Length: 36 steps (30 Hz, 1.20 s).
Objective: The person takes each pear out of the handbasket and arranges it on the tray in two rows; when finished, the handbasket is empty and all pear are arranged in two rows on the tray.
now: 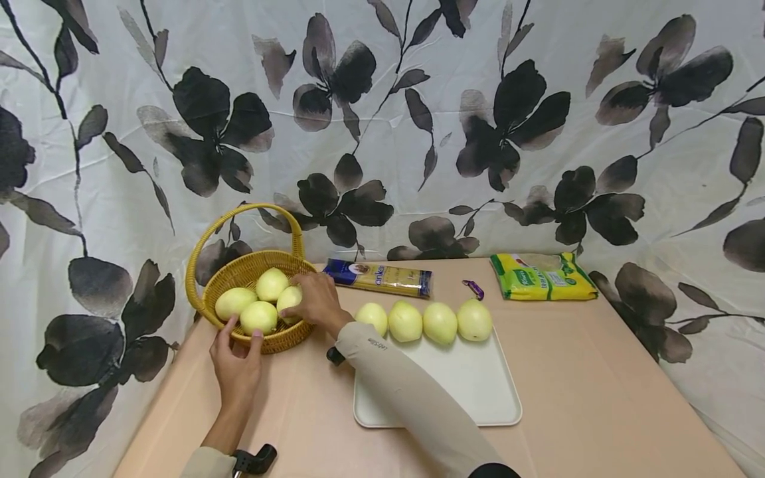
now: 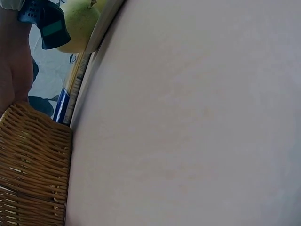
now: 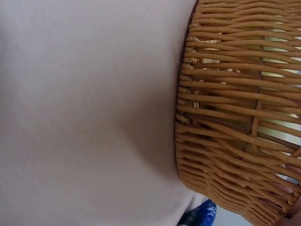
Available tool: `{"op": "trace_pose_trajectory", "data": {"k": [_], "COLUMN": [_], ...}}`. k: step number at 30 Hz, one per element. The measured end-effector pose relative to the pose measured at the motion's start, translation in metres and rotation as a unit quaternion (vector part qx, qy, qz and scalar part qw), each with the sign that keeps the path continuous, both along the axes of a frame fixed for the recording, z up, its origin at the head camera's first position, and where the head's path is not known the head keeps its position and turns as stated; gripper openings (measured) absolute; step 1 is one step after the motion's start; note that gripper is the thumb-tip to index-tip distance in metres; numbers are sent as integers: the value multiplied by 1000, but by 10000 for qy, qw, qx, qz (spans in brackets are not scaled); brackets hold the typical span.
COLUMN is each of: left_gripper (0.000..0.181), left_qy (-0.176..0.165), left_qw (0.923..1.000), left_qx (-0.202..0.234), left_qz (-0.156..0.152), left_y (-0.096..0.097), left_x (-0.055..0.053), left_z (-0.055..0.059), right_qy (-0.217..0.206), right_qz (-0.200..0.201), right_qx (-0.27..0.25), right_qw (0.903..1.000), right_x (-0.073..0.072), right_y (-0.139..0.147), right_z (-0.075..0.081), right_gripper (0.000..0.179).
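Observation:
A yellow wicker basket [image 1: 287, 340] with a tall handle stands at the table's left, several pale green-yellow pears [image 1: 272, 285] inside. My right hand [image 1: 317, 299] reaches over its right rim and holds the rightmost pear [image 1: 289, 302], partly covering it. At the front rim, my left hand [image 1: 236, 365] touches the basket with fingers and thumb spread, close to the front pear [image 1: 259, 317]. Woven basket sides [image 2: 35, 165] fill the lower left of the left wrist view. In the right wrist view, the basket wall [image 3: 235, 103] hides most of the right hand.
A white tray [image 1: 442, 398] lies right of the basket, with a row of pears [image 1: 439, 323] along its far edge. Behind are a blue-and-gold pasta packet [image 1: 382, 277], a small purple wrapped sweet [image 1: 474, 289] and a yellow-green bag [image 1: 542, 277]. A patterned curtain hangs behind the table.

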<state>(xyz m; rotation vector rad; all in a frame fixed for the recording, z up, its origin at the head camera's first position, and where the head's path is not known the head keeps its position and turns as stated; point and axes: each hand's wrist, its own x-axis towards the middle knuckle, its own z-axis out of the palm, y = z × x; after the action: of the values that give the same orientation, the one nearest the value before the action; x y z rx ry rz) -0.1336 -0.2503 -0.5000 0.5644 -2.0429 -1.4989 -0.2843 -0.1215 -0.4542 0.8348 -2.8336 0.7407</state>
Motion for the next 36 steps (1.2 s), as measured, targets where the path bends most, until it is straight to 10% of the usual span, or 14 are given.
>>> {"op": "trace_pose_trajectory", "data": {"k": [22, 36], "left_gripper": [65, 66], "left_qy": [-128, -119], "left_qw": [9999, 9999], "left_qx": [-43, -20], "left_qz": [-43, -86], "left_y": [-1, -1], "left_x": [0, 1], "left_z": [1, 1], "right_qy": [-234, -197], "right_qz": [-10, 299], "right_qx": [-1162, -2390], "right_qw": [9929, 9704], "right_x": [9, 31], "right_y": [9, 30], "right_z": [6, 27], "right_gripper": [66, 67]}}
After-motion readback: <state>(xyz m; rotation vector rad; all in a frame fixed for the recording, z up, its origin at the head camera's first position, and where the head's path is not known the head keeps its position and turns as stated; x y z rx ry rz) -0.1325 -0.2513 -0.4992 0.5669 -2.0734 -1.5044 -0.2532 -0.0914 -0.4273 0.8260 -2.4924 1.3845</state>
